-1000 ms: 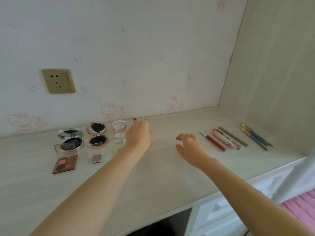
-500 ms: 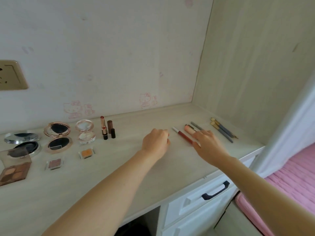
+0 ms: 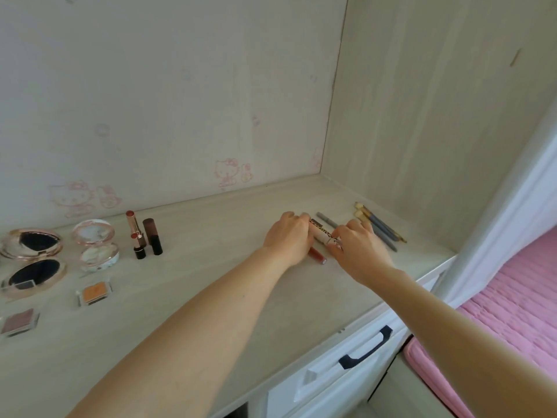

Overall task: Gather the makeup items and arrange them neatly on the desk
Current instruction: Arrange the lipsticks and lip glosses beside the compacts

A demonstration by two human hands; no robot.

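Lying on the bench (image 3: 193, 297) near its right end, a cream tube (image 3: 324, 233) is held at both ends: the left hand (image 3: 291, 239) has its grip curled at the far end, the right hand (image 3: 358, 251) pinches the near end. A red lip gloss (image 3: 317, 255) lies just beside it, partly hidden by the left hand. Pencils (image 3: 381, 227) are ranged to the right. Two lipsticks (image 3: 144, 236) are stood upright at left, beside open compacts (image 3: 95, 245).
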